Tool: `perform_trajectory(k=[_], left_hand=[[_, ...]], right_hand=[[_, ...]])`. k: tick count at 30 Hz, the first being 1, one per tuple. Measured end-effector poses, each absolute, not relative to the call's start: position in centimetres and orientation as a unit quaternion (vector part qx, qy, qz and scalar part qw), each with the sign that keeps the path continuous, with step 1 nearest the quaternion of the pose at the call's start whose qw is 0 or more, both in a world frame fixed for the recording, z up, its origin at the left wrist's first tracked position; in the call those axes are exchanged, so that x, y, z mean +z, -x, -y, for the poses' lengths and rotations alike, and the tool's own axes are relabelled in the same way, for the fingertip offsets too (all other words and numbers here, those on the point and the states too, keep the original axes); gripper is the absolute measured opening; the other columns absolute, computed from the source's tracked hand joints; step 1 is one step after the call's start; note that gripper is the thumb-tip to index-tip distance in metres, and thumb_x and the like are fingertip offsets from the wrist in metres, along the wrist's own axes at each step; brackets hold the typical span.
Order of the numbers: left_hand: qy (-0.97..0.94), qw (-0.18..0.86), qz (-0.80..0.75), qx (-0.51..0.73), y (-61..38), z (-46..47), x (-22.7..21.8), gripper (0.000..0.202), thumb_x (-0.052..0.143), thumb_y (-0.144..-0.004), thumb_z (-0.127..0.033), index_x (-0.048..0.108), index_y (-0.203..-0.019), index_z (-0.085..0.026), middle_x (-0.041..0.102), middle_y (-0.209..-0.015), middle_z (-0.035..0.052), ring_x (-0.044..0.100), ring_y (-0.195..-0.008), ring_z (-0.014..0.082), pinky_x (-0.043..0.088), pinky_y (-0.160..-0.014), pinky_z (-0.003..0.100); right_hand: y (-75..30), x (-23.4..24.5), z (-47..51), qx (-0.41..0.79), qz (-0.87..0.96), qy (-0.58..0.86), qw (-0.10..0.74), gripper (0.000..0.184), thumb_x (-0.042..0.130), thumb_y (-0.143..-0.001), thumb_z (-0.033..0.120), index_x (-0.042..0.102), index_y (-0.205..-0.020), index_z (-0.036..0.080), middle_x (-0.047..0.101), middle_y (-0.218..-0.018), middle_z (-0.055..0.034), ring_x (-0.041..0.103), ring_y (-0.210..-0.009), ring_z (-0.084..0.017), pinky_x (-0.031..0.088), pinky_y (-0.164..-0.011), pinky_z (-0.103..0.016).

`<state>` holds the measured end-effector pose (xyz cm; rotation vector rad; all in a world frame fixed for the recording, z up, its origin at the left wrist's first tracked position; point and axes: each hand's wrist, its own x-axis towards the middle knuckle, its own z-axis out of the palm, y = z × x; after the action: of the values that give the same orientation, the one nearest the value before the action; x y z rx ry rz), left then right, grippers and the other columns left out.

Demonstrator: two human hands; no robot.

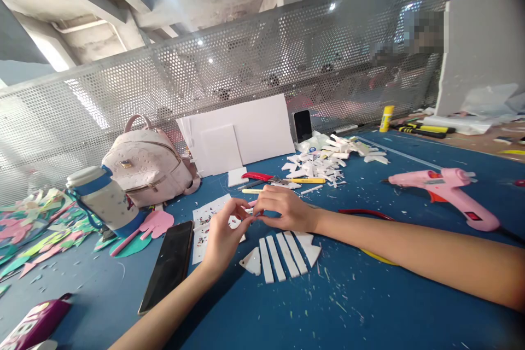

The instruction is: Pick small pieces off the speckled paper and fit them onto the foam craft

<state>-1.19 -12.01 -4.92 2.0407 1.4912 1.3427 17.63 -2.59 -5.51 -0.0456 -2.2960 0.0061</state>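
My left hand (226,228) and my right hand (287,209) meet over the blue table, thumbs and fingers pinched together. What they pinch is too small and covered to make out, though a bit of pink shows between the fingers. Just below them lie white foam pieces in a fish-bone layout: a rounded triangle (251,262) with a small dark dot, several narrow strips (275,258) side by side, and a notched tail-like piece (309,248). Under and beside my left hand is a white sheet (200,235) sprinkled with tiny coloured bits.
Behind my hands lie a red-handled cutting tool (262,177), a yellow stick (307,180) and white foam scraps (322,161). A pink glue gun (445,188) is at right. To the left are a black phone (167,265), a bottle (100,199), a pink backpack (147,167) and coloured scraps (36,229).
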Motion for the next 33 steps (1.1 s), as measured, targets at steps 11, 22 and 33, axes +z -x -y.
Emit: perform_trajectory(k=[11,22,33], left_hand=[[-0.741,0.123,-0.503,0.428,2.2,11.3,-4.2,0.01,0.064,-0.086,-0.028,0.071,-0.085,-0.021,0.068,-0.079,0.0035,0.062,-0.072,0.0177,0.049,-0.069,0.029],[-0.681,0.316,-0.391,0.534,1.8,12.1,-1.9,0.011,0.062,-0.088,-0.026,0.066,-0.081,-0.018,0.071,-0.106,0.0099,0.064,-0.106,0.0224,0.05,-0.094,0.037],[-0.729,0.419,-0.349,0.415,0.9,13.1,-2.5,0.014,0.059,-0.092,-0.029,0.067,-0.088,-0.018,0.072,-0.09,0.0085,0.068,-0.088,0.0198,0.053,-0.086,0.035]], right_hand=[[-17.6,-6.1,2.2,0.061,0.899,0.068,0.429,0.007,0.053,-0.093,0.019,0.06,-0.095,0.02,0.061,-0.082,-0.0024,0.052,-0.081,-0.017,0.045,-0.078,-0.032],[-17.6,-5.9,1.6,0.084,0.873,0.155,0.454,0.005,0.052,-0.088,0.015,0.055,-0.088,0.019,0.062,-0.084,-0.0027,0.05,-0.079,-0.018,0.041,-0.077,-0.031],[-17.5,-6.5,0.9,0.086,0.853,0.303,0.416,0.011,0.056,-0.082,0.009,0.056,-0.085,0.02,0.059,-0.088,-0.0009,0.053,-0.088,-0.018,0.042,-0.075,-0.026]])
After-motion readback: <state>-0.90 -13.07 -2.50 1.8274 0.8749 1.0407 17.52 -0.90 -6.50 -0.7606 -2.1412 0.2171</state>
